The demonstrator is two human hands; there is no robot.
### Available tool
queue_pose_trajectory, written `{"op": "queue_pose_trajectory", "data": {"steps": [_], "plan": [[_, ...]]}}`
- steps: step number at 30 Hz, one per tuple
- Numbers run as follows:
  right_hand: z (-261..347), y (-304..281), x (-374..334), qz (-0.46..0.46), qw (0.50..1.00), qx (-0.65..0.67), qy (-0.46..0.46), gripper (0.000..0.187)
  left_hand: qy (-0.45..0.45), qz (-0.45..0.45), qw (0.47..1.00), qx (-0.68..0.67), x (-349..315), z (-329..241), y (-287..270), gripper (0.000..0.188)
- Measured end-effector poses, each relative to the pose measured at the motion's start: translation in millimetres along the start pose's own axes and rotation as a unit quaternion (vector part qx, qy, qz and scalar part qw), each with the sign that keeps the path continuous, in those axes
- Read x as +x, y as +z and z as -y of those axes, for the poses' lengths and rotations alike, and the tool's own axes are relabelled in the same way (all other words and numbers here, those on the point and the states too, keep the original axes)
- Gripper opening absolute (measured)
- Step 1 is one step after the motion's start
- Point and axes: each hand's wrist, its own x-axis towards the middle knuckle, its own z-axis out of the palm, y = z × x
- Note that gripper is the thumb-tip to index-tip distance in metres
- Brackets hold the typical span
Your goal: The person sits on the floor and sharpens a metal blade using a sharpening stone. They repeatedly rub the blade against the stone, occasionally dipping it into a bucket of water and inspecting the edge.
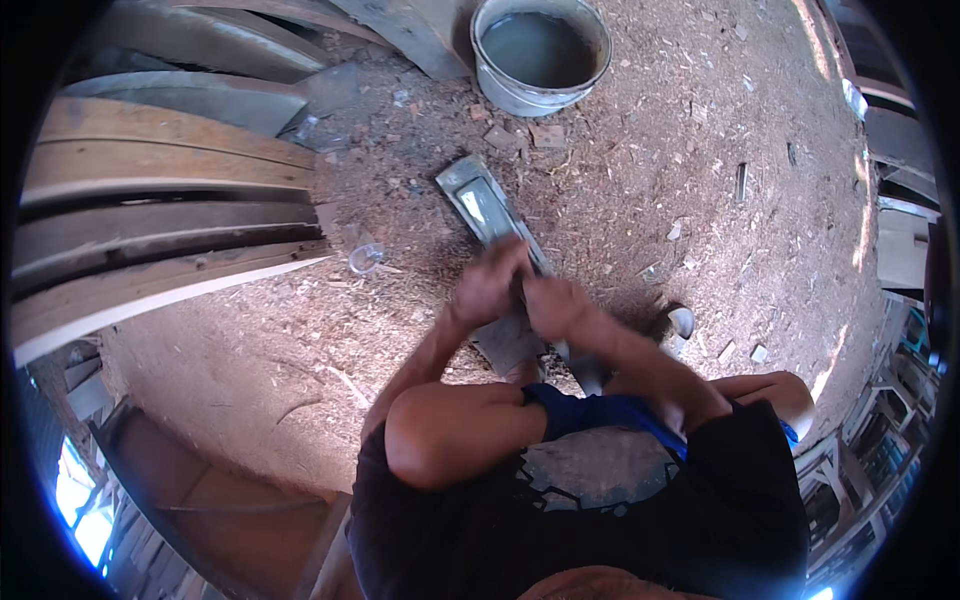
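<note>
Head view: holding left hand and right hand close together at the near end of a shiny gray rectangular slab, slanting ahead-left from the grip; cannot tell, through blur, whether pinching anything. Facing a bucket of murky liquid farther ahead; sitting with wooden boards well left of the grip.

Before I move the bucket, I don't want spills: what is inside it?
Inside the bucket is what looks like cloudy, greyish liquid. The bottom, and anything beneath the liquid's surface, cannot be seen.
</note>
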Motion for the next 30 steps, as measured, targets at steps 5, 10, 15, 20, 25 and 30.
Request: {"op": "queue_pose_trajectory", "data": {"steps": [5,10,15,20,25,30], "plan": [[12.2,-11.1,3.3,0.035,0.993,0.061,0.094,0.036,0.003,0.034,0.999,0.006,13.9,22.8,5.4,0.049],[6.0,-86.4,77.8,-0.017,0.996,0.090,0.019,0.044,-0.101,0.102,0.990,0.000,86.1,80.2,-45.9,0.065],[8.2,7.3,-12.4,-0.062,0.995,0.065,0.053,0.051,-0.041,0.057,0.996,0.056,-10.7,9.9,6.4,0.069],[-18.3,12.7,5.5,-0.071,0.991,0.114,-0.013,0.074,-0.080,0.074,0.992,0.057,-4.2,18.6,9.5,0.067],[-28.0,-78.6,87.9,-0.009,0.983,0.180,-0.029,0.046,-0.124,0.089,0.987,0.046,74.4,65.5,-30.5,0.070],[-33.0,-2.1,-10.7,-0.022,0.985,0.168,0.013,0.044,-0.115,0.103,0.987,0.031,-1.5,-7.9,19.5,0.068]]}}
